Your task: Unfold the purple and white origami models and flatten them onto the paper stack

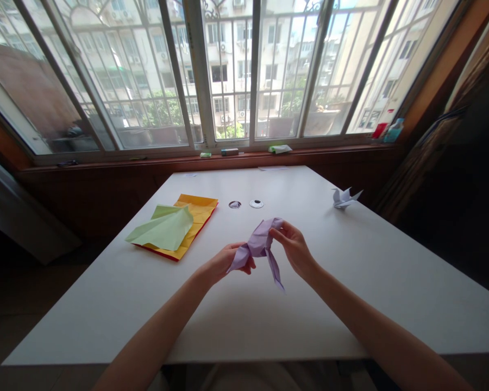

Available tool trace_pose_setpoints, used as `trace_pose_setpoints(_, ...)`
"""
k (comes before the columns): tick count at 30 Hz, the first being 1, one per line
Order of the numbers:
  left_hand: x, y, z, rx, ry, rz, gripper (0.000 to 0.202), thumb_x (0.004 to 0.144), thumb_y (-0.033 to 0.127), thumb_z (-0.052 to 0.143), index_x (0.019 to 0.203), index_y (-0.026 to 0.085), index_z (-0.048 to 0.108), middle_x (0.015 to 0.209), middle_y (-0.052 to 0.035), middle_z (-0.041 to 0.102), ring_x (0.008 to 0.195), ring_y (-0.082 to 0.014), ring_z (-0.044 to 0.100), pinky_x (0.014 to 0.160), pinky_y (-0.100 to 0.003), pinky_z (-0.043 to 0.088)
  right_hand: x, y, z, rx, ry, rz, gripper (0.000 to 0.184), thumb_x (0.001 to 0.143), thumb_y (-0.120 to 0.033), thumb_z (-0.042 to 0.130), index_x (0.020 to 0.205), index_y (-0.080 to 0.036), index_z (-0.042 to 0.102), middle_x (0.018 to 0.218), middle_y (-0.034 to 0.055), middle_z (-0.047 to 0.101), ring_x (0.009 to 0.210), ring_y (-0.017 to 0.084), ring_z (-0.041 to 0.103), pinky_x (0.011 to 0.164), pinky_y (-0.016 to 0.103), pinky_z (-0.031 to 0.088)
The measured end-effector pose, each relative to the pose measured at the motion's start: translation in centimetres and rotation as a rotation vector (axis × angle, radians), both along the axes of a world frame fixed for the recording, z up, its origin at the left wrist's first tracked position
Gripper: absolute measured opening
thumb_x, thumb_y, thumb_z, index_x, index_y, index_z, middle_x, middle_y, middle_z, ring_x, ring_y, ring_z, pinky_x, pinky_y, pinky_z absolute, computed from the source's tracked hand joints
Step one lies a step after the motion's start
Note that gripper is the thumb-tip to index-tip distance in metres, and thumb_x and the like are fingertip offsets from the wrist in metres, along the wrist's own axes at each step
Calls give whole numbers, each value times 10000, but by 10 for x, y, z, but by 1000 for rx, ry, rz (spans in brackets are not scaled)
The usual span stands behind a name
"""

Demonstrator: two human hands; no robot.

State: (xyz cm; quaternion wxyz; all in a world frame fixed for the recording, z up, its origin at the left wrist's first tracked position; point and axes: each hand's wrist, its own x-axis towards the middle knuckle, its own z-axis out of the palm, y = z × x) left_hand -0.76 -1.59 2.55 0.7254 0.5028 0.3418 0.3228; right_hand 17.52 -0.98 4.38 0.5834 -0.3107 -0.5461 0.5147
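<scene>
A folded purple origami figure [261, 239] is held up over the middle of the white table, with one narrow strip hanging down toward me. My left hand [224, 263] grips its left end, the fingers lying partly behind the paper. At the upper right end, my right hand [291, 244] pinches the paper between thumb and fingers. The figure's far side is hidden from me.
Light green folded paper [163, 228] rests on yellow and red sheets [201, 209] at the left of the white table [293, 320]. Two round discs [256, 203] lie beyond my hands. A white paper crane [344, 199] stands near the right edge. Small items line the windowsill [167, 161].
</scene>
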Motion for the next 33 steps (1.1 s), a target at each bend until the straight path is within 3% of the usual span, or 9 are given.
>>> trace_pose_setpoints(3, 4, -3, 4, 51, 10, 27, 226, 705, 322, 533, 765, 119, 610, 629, -46, 596, 578, -128, 536, 594, -263, 434, -1, 1, -3, -7, 11, -40, 153, 694, -332, 666, 752, -208, 599, 661, -27, 577, 610, 106, 504, 584, 244, 393)
trace_pose_setpoints(6, 5, -6, 7, 114, 19, 107, 302, 716, 382, 534, 882, 146, 625, 855, -62, 618, 806, -170, 549, 728, -280, 418, -1, 1, -3, -31, 44, -61, 187, 674, -357, 678, 732, -202, 590, 642, -31, 571, 583, 100, 491, 562, 240, 385)
trace_pose_setpoints(9, 4, -9, 5, 207, -30, 156, 415, 709, 478, 552, 1016, 202, 600, 1123, -53, 555, 1101, -225, 442, 897, -295, 349, 0, 3, -1, -101, 120, -56, 245, 641, -397, 694, 703, -192, 577, 612, -37, 554, 561, 94, 484, 567, 245, 387)
trace_pose_setpoints(12, 4, -10, 2, 391, -116, 121, 532, 712, 608, 488, 1058, 218, 589, 1209, -67, 507, 1203, -247, 363, 989, -338, 278, 0, 5, 1, -225, 219, -52, 294, 607, -425, 710, 672, -186, 551, 581, -44, 536, 525, 86, 474, 545, 242, 385)
trace_pose_setpoints(17, 6, -11, 2, 620, 63, 163, 501, 598, 392, 721, 1038, 186, 597, 1246, -93, 484, 1187, -269, 387, 1002, -349, 270, -4, 5, -2, -311, 288, 1, 303, 593, -413, 725, 688, -178, 558, 579, -39, 555, 518, 83, 484, 532, 231, 388)
trace_pose_setpoints(20, 7, -10, 2, 582, 82, 294, 351, 686, 398, 649, 943, 160, 635, 1072, -84, 604, 1060, -251, 502, 938, -324, 339, -7, 2, -4, -327, 281, 37, 289, 606, -401, 722, 708, -177, 569, 613, -37, 587, 552, 85, 515, 575, 232, 404)
trace_pose_setpoints(25, 6, -5, 0, 457, -76, 445, 411, 744, 481, 557, 941, 132, 646, 953, -76, 657, 968, -241, 554, 876, -317, 378, -9, -5, -3, -222, 237, 120, 198, 688, -364, 666, 755, -196, 584, 746, -15, 636, 703, 108, 564, 713, 258, 419)
trace_pose_setpoints(29, 6, -4, 3, 320, -218, 382, 420, 769, 478, 527, 971, 126, 631, 972, -90, 652, 957, -233, 563, 849, -322, 402, -9, -10, 0, -188, 141, 169, 265, 621, -253, 726, 858, -218, 612, 852, -2, 650, 785, 131, 575, 724, 265, 425)
trace_pose_setpoints(33, 9, -5, 4, 203, -326, 289, 448, 786, 501, 483, 998, 130, 617, 1004, -99, 644, 981, -235, 560, 850, -329, 414, -10, -12, 1, -202, 77, 203, 288, 574, -225, 750, 841, -220, 643, 805, -2, 661, 732, 140, 581, 645, 259, 430)
